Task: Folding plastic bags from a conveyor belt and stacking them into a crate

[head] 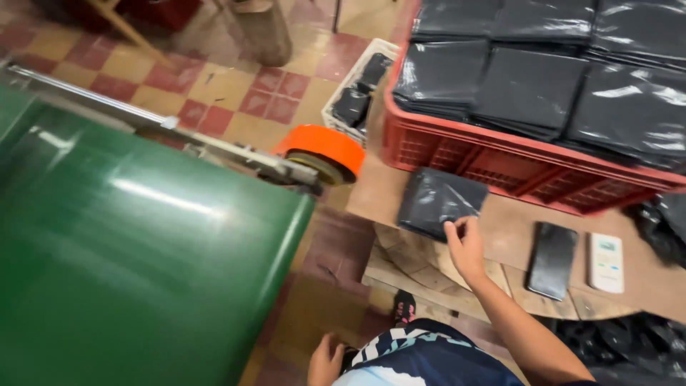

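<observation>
Filling the left side, a big green roll (136,236) is lying beside my knee. A red crate (500,154) full of black bags is sitting on the wooden table (514,236). My right hand (466,246) is touching a folded black bag (439,201) there, fingers loosely spread on its edge, gripping nothing. My left hand (326,361) is resting low, fingers curled, holding nothing.
</observation>
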